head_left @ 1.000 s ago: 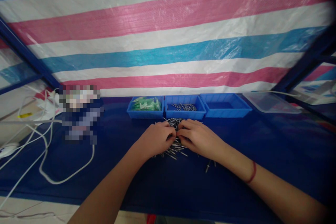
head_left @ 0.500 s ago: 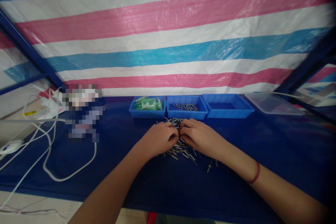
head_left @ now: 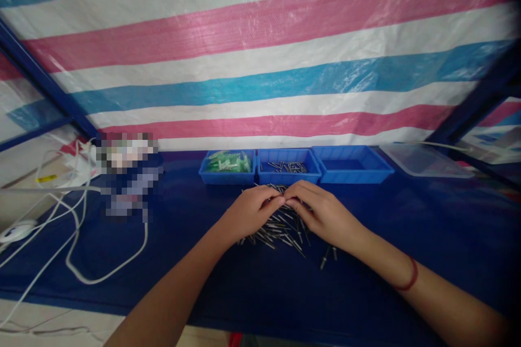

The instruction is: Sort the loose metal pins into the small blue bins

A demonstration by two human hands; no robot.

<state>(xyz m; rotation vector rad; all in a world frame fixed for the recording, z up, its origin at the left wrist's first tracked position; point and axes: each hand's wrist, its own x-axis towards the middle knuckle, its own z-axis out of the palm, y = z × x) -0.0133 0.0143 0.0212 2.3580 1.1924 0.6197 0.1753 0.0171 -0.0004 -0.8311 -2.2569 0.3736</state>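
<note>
Along the left side of the blue table (head_left: 171, 260), white cables (head_left: 75, 222) loop and cross beside a blurred patch. Farther right, at the back, the left blue bin (head_left: 228, 178) holds green packets (head_left: 230, 162). Nearer the person, the left hand (head_left: 254, 210) curls narrowly, thumb and fingers drawn together over a pile of metal rivets (head_left: 280, 227) lying on the table. Behind the pile, the middle blue bin (head_left: 288, 178) contains more rivets. The right hand (head_left: 319, 207) meets the left at the fingertips, its fingers bent; whether either hand grips a rivet cannot be told. Just below the right hand lie 2 loose rivets (head_left: 323, 260). Behind it stands the right blue bin (head_left: 354, 176), then a clear lid (head_left: 427, 162). A red band (head_left: 413, 275) circles the right wrist.
</note>
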